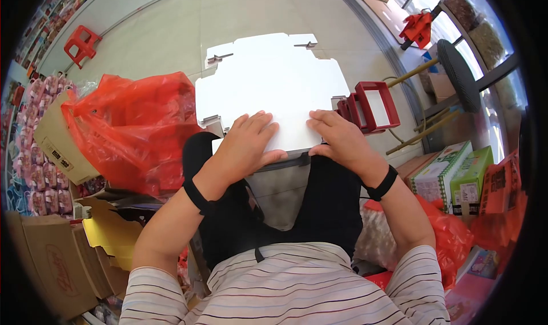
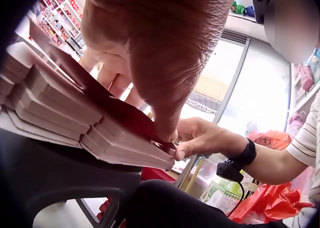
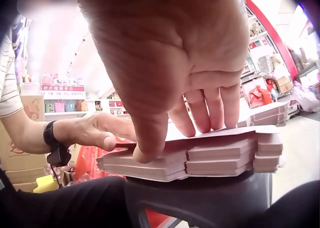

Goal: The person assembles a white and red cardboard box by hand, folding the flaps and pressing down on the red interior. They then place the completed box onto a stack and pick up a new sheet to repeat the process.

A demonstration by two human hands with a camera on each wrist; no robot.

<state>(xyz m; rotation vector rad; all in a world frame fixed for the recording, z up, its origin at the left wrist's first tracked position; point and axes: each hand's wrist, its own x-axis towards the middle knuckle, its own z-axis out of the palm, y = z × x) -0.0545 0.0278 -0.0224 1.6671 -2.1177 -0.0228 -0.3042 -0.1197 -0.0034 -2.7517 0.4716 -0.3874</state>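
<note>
A stack of flat die-cut cardboard box blanks (image 3: 220, 158) lies on a dark stool (image 2: 65, 168) before my knees. The top blank (image 1: 268, 73) is white above and dark red beneath, its near edge raised a little off the stack. My left hand (image 1: 245, 139) rests on its near left part, fingers extended over the white face and thumb along the near edge. My right hand (image 1: 342, 142) lies on the near right part, fingertips on the face. In the right wrist view its thumb reaches down over the near edge, in front of the layered stack.
Left of the stool lies a big red plastic bag (image 1: 142, 125) beside cardboard boxes (image 1: 57, 262). Dark red open boxes (image 1: 377, 105) stand just right of the stack. Green cartons (image 1: 471, 176) and a wooden-legged stool on its side (image 1: 459, 76) are further right.
</note>
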